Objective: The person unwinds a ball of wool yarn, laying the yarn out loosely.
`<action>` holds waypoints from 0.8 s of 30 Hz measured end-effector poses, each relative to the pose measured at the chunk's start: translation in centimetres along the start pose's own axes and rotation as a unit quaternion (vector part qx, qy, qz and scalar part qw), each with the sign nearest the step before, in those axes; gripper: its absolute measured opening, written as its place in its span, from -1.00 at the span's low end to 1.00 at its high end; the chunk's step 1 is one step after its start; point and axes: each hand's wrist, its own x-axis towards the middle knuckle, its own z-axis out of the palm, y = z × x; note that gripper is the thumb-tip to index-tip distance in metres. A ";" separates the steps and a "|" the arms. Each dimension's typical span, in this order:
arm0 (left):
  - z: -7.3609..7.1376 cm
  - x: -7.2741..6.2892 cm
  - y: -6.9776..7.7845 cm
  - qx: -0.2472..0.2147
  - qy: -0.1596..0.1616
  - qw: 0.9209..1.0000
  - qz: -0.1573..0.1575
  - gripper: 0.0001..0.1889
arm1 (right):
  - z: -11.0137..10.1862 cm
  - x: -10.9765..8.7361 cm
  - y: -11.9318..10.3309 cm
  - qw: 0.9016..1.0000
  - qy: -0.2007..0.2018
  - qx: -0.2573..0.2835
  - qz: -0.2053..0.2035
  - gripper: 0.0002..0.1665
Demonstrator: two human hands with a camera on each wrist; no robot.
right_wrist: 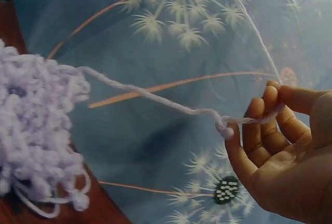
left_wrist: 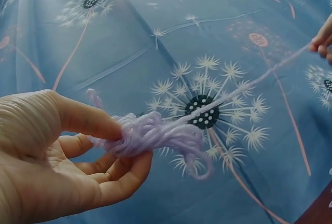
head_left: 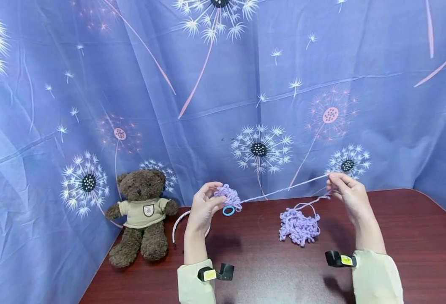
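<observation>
In the head view my left hand [head_left: 204, 207] pinches a small bundle of looped lilac yarn [head_left: 228, 196] between thumb and fingers. A single strand [head_left: 284, 190] runs taut from that bundle, rising to my right hand [head_left: 348, 192], whose thumb and fingertips pinch it. From the right hand the yarn continues down to a loose, curly heap of lilac yarn [head_left: 300, 226] on the table. The right wrist view shows a small knot or kink [right_wrist: 224, 129] in this lower stretch, by the fingers. Loops of the bundle [left_wrist: 155, 136] stick out past the left fingertips in the left wrist view.
A blue ring [head_left: 228, 210] appears just below the held bundle. Behind the left forearm a white cord [head_left: 176, 226] curves on the dark red table [head_left: 268, 270]. To the left sits a brown teddy bear [head_left: 141, 215] in a beige shirt. A blue dandelion-print curtain [head_left: 223, 84] hangs behind.
</observation>
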 end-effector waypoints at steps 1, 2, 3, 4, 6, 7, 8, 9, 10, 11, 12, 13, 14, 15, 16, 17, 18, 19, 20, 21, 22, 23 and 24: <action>0.1 0.0 0.0 0.000 -0.003 1.000 0.001 -0.65 | 0.1 0.1 0.2 1.000 -0.009 -0.021 0.010 -0.73; 0.3 0.0 0.0 0.000 -0.007 1.000 0.002 -0.65 | 0.2 0.2 0.4 0.999 -0.020 -0.040 0.020 -0.73; 0.4 0.0 0.0 0.000 -0.010 1.000 0.004 -0.66 | 0.4 0.4 0.6 0.998 -0.031 -0.057 0.028 -0.73; 0.6 0.0 0.0 -0.001 -0.012 1.000 0.005 -0.66 | 0.6 0.5 0.8 0.996 -0.040 -0.074 0.035 -0.73; 0.9 -0.1 0.0 -0.004 -0.016 1.000 0.007 -0.65 | 1.0 0.6 1.1 0.992 -0.054 -0.103 0.044 -0.75; 1.0 -0.1 -0.1 -0.005 -0.017 1.000 0.009 -0.65 | 1.3 0.6 1.1 0.990 -0.059 -0.117 0.046 -0.76; 1.1 -0.1 -0.1 -0.006 -0.018 1.000 0.010 -0.65 | 1.5 0.7 1.2 0.988 -0.062 -0.132 0.047 -0.78; 1.2 -0.1 -0.1 -0.008 -0.018 1.000 0.011 -0.65 | 1.8 0.7 1.2 0.986 -0.064 -0.145 0.047 -0.80; 1.3 -0.1 -0.1 -0.008 -0.019 1.000 0.012 -0.65 | 2.1 0.7 1.3 0.984 -0.065 -0.161 0.044 -0.82; 1.4 -0.1 -0.1 -0.008 -0.018 1.000 0.011 -0.66 | 2.4 0.6 1.3 0.982 -0.067 -0.170 0.042 -0.85; 1.5 -0.1 -0.1 -0.008 -0.018 1.000 0.011 -0.67 | 2.7 0.6 1.4 0.980 -0.070 -0.180 0.038 -0.86; 1.6 -0.1 -0.1 -0.006 -0.017 1.000 0.010 -0.68 | 3.1 0.6 1.4 0.979 -0.073 -0.186 0.034 -0.87; 1.7 -0.1 -0.2 -0.004 -0.017 1.000 0.009 -0.70 | 3.5 0.6 1.5 0.978 -0.077 -0.191 0.032 -0.84; 1.7 -0.1 -0.2 -0.003 -0.016 1.000 0.008 -0.71 | 4.0 0.5 1.5 0.977 -0.083 -0.196 0.027 -0.78; 1.8 -0.1 -0.3 0.000 -0.016 1.000 0.007 -0.73 | 4.5 0.4 1.6 0.975 -0.089 -0.204 0.023 -0.72; 1.8 0.0 -0.3 0.001 -0.017 1.000 0.008 -0.73 | 5.1 0.4 1.7 0.972 -0.096 -0.214 0.019 -0.65; 1.8 0.0 -0.3 0.002 -0.016 1.000 0.008 -0.74 | 5.8 0.3 1.8 0.968 -0.105 -0.229 0.013 -0.60; 1.9 0.0 -0.4 0.002 -0.016 1.000 0.008 -0.74 | 6.5 0.1 2.0 0.964 -0.115 -0.241 0.011 -0.55; 1.9 0.0 -0.4 0.003 -0.014 1.000 0.009 -0.74 | 7.3 0.0 2.1 0.960 -0.129 -0.249 0.007 -0.53; 1.9 0.0 -0.4 0.003 -0.013 1.000 0.010 -0.74 | 8.2 -0.2 2.3 0.956 -0.145 -0.256 0.001 -0.53; 2.0 0.0 -0.4 0.001 -0.010 1.000 0.010 -0.73 | 9.1 -0.4 2.5 0.951 -0.163 -0.261 -0.002 -0.53; 2.0 0.0 -0.4 -0.001 -0.007 1.000 0.010 -0.72 | 10.0 -0.7 2.7 0.946 -0.184 -0.266 -0.004 -0.53; 2.1 0.0 -0.4 -0.004 -0.002 1.000 0.008 -0.71 | 10.8 -0.9 2.9 0.943 -0.208 -0.260 -0.005 -0.54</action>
